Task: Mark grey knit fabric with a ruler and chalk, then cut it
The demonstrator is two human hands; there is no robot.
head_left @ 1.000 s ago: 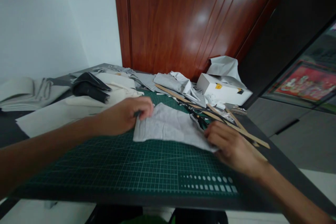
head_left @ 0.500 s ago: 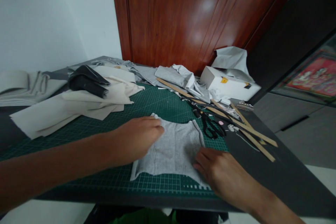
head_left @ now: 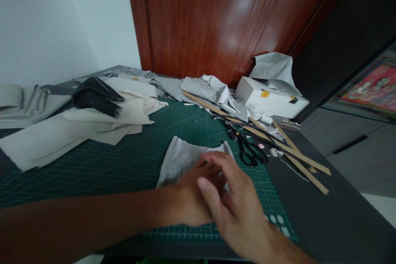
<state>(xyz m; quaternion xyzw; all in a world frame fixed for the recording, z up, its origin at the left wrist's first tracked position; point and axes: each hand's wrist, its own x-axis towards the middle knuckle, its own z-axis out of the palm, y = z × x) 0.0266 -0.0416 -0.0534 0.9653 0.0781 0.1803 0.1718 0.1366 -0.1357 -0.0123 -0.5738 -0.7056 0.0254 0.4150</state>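
Since the earlier frames both hands have been drawn together over the near part of the grey fabric piece [head_left: 182,159], which has been pulled closer along the green cutting mat [head_left: 123,161] and now lies bunched, its far edge raised in soft folds. On the mat's near middle the left hand [head_left: 188,198] is laid upon the cloth, its fingers hidden beneath the other hand, so whether they are spread or pinching cannot be told. Above it the right hand [head_left: 232,198] is held with fingers loosely spread and slightly curled (the thumb pointed toward the left wrist); whether the fabric is touched by it cannot be told. Just off the mat's right far corner black scissors [head_left: 250,152] are seen, with wooden rulers [head_left: 297,156] lying beyond them on the dark table [head_left: 340,214]. Cream cloth sheets [head_left: 93,123] are spread over the mat's left far corner, and a white box [head_left: 269,101] is set behind the mat, before the wooden door [head_left: 216,20].
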